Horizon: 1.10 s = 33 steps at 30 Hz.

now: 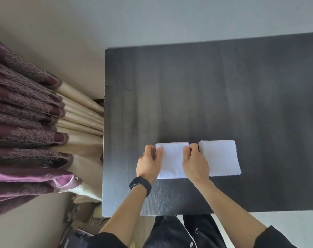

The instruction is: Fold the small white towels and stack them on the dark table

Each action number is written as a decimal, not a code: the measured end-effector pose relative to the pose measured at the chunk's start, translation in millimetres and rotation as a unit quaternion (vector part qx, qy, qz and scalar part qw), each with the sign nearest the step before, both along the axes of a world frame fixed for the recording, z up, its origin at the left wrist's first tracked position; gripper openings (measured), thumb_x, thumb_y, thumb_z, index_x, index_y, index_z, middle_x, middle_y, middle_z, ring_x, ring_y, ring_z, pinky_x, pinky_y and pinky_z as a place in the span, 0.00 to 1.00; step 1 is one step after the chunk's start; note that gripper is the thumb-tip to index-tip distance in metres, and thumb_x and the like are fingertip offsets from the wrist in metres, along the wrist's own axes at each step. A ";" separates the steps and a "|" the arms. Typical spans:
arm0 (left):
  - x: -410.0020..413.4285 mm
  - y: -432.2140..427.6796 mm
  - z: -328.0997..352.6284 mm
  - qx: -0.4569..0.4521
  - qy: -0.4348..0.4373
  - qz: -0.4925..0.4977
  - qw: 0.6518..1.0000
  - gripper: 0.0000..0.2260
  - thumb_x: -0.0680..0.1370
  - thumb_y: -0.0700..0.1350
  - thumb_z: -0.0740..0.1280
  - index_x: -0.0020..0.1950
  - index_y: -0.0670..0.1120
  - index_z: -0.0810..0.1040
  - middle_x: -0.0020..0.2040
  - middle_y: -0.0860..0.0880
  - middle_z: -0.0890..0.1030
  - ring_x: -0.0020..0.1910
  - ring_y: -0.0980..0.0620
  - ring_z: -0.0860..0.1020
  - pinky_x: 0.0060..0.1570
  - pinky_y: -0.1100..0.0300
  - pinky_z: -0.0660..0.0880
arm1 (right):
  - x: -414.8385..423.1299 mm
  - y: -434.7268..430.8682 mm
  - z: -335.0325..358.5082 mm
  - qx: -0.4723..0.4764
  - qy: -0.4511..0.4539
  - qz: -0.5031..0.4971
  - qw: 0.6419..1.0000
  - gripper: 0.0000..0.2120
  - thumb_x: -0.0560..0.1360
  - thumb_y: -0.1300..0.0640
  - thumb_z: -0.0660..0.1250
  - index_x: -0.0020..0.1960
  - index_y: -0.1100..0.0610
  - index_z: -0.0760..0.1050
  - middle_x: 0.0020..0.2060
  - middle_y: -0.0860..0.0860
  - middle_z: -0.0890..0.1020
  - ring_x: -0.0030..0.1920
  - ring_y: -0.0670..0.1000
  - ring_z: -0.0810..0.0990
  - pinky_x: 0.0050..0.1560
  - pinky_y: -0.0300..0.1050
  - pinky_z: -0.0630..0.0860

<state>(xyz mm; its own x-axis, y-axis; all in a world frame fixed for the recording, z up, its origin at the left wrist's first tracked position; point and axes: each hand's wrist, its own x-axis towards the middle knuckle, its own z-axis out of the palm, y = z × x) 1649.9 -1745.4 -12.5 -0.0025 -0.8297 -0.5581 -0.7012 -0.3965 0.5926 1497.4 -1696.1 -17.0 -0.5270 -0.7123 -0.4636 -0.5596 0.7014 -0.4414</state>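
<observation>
Nearest the camera, at 6 o'clock of the view, dark trousers (170,231) are showing below the worktop's near edge, and black sleeves (107,241) are being cut off by the bottom border. Two bare forearms are reaching forward over the worktop (206,86), and a black watch (140,185) is sitting on the left wrist.

The left grip (148,165) is pinching the left edge of a small white towel (172,162) near its far corner, fingers curled round the cloth, with a ring (144,153) showing on one finger. The right grip (195,164) is holding the same towel's right edge in the same curled way. The towel is lying flat on the worktop's near half, around 7 o'clock from its middle, and both grips are covering its side edges.

Just beside it at 3 o'clock, across a thin dark gap, a folded towel (220,158) is lying. The right wrist is hiding its near-left corner, and the number of layers is hard to make out.

At 9 o'clock, off the worktop, purple and beige curtains (26,122) are hanging in bunched folds. Beyond the far edge, at 12 o'clock, a pale surface (170,18) is stretching away, blurred.
</observation>
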 end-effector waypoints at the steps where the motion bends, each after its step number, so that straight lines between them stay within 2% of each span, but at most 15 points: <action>1: 1.0 0.6 0.8 -0.011 -0.007 -0.011 1.000 0.10 0.79 0.61 0.60 0.50 0.56 0.70 0.43 0.57 0.78 0.40 0.55 0.78 0.40 0.54 0.78 | 0.5 0.7 -1.4 -0.001 0.010 -0.002 1.000 0.12 0.83 0.45 0.49 0.51 0.51 0.65 0.42 0.48 0.76 0.34 0.52 0.75 0.31 0.45 0.66; 4: 8.5 7.0 -1.3 -0.106 -0.045 -0.081 0.990 0.13 0.79 0.61 0.62 0.59 0.56 0.69 0.55 0.57 0.75 0.48 0.55 0.77 0.42 0.55 0.77 | 1.5 10.1 -2.3 -0.015 0.070 0.000 0.997 0.15 0.81 0.42 0.55 0.60 0.52 0.68 0.56 0.51 0.76 0.48 0.55 0.80 0.42 0.50 0.79; 6: 14.9 13.7 -9.8 -0.219 -0.077 -0.170 0.958 0.20 0.79 0.57 0.63 0.69 0.51 0.69 0.67 0.51 0.72 0.61 0.50 0.73 0.55 0.53 0.75 | 3.0 20.7 -0.8 -0.074 0.090 0.015 0.993 0.17 0.80 0.46 0.60 0.63 0.54 0.70 0.62 0.53 0.74 0.57 0.54 0.78 0.49 0.48 0.80; 8: 17.0 16.8 -18.8 -0.291 -0.113 -0.265 0.912 0.24 0.79 0.54 0.62 0.73 0.48 0.68 0.74 0.46 0.68 0.72 0.45 0.67 0.68 0.47 0.67 | 5.0 31.3 -6.0 -0.146 0.096 0.060 0.983 0.17 0.80 0.51 0.61 0.65 0.57 0.71 0.67 0.55 0.72 0.65 0.55 0.73 0.59 0.46 0.77; 9: 16.0 17.4 -21.5 -0.300 -0.127 -0.301 0.896 0.26 0.79 0.54 0.61 0.75 0.48 0.66 0.76 0.46 0.65 0.74 0.44 0.63 0.71 0.44 0.63 | 5.8 34.6 -11.4 -0.161 0.107 0.095 0.976 0.18 0.81 0.52 0.59 0.68 0.58 0.71 0.70 0.55 0.70 0.70 0.55 0.70 0.64 0.46 0.73; 12: 12.6 16.5 -30.8 -0.264 -0.150 -0.346 0.888 0.28 0.80 0.55 0.58 0.78 0.48 0.62 0.79 0.48 0.60 0.78 0.45 0.58 0.73 0.39 0.59 | 8.2 34.4 -30.5 -0.150 0.141 0.195 0.959 0.23 0.84 0.53 0.53 0.76 0.59 0.63 0.77 0.56 0.62 0.77 0.56 0.60 0.75 0.50 0.61; 14: 13.6 16.4 -39.0 -0.236 -0.158 -0.351 0.892 0.28 0.81 0.56 0.56 0.80 0.49 0.59 0.80 0.49 0.57 0.78 0.46 0.57 0.74 0.39 0.58 | 8.8 30.3 -37.6 -0.131 0.144 0.212 0.958 0.25 0.85 0.51 0.46 0.78 0.59 0.58 0.78 0.55 0.60 0.78 0.55 0.58 0.76 0.53 0.61; 17: 15.6 16.5 -48.7 -0.217 -0.167 -0.350 0.896 0.28 0.82 0.58 0.55 0.81 0.51 0.55 0.80 0.51 0.57 0.79 0.48 0.55 0.75 0.40 0.56 | 8.3 27.7 -44.8 -0.114 0.138 0.211 0.961 0.25 0.85 0.50 0.43 0.79 0.59 0.55 0.79 0.54 0.59 0.78 0.54 0.57 0.75 0.53 0.62; 21: 14.2 13.6 -57.3 -0.211 -0.165 -0.347 0.899 0.30 0.81 0.60 0.55 0.81 0.52 0.54 0.80 0.52 0.56 0.79 0.49 0.54 0.76 0.41 0.52 | 11.4 27.5 -53.8 -0.103 0.135 0.194 0.966 0.25 0.85 0.51 0.45 0.79 0.58 0.55 0.79 0.53 0.58 0.78 0.52 0.58 0.76 0.51 0.61; 24: 14.9 11.9 -58.7 -0.206 -0.165 -0.360 0.895 0.30 0.81 0.60 0.54 0.81 0.52 0.52 0.81 0.52 0.54 0.80 0.49 0.52 0.77 0.42 0.49 | 13.3 27.7 -56.2 -0.099 0.130 0.185 0.969 0.25 0.85 0.50 0.43 0.80 0.57 0.55 0.79 0.52 0.58 0.78 0.53 0.57 0.76 0.50 0.59; 28: 13.5 11.9 -48.3 -0.197 -0.200 -0.376 0.883 0.29 0.81 0.59 0.51 0.80 0.50 0.55 0.80 0.49 0.58 0.79 0.46 0.55 0.75 0.41 0.50 | 15.5 24.1 -39.9 -0.079 0.105 0.183 0.974 0.27 0.85 0.49 0.40 0.78 0.59 0.58 0.78 0.54 0.60 0.77 0.55 0.62 0.73 0.52 0.67; 30: 12.4 12.5 -39.2 -0.200 -0.218 -0.382 0.876 0.28 0.81 0.58 0.52 0.80 0.50 0.58 0.79 0.47 0.60 0.78 0.45 0.58 0.73 0.39 0.54 | 15.5 27.2 -23.4 -0.084 0.086 0.173 0.978 0.26 0.84 0.49 0.43 0.78 0.58 0.60 0.78 0.54 0.62 0.76 0.56 0.63 0.72 0.53 0.69; 33: 0.7 14.6 -16.8 -0.199 -0.220 -0.382 0.875 0.28 0.79 0.58 0.57 0.78 0.50 0.61 0.79 0.45 0.61 0.78 0.43 0.59 0.73 0.39 0.58 | 7.4 49.4 11.7 -0.125 0.044 0.133 0.982 0.25 0.82 0.52 0.53 0.78 0.54 0.59 0.77 0.50 0.62 0.77 0.52 0.60 0.74 0.49 0.65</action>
<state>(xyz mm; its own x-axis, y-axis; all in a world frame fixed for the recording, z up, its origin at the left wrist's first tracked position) 1650.7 -1730.8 -29.3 -0.4991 -0.8082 -0.3124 -0.8665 0.4642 0.1835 1504.8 -1646.7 -5.2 -0.3370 -0.9162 -0.2169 -0.7524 0.4006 -0.5229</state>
